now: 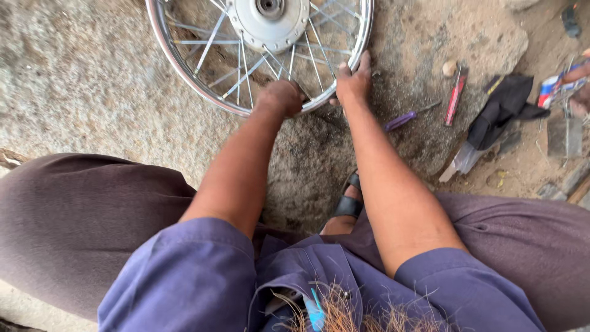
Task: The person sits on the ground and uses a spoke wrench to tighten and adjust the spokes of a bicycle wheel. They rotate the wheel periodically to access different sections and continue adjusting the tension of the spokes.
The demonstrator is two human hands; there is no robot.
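Note:
A chrome spoked wheel rim (178,67) with a silver hub (268,21) lies flat on the rough stone ground. My left hand (281,97) is closed over the near edge of the rim, where the spokes meet it. What it grips under the fingers is hidden. My right hand (353,81) grasps the rim just to the right, fingers curled over its edge. Both forearms reach forward from my lap.
To the right lie a purple-handled screwdriver (402,120), a red-handled tool (455,96), a black cloth (504,107) and scattered bits. My sandalled foot (347,206) rests between my knees. Another person's hand (578,74) shows at the far right edge.

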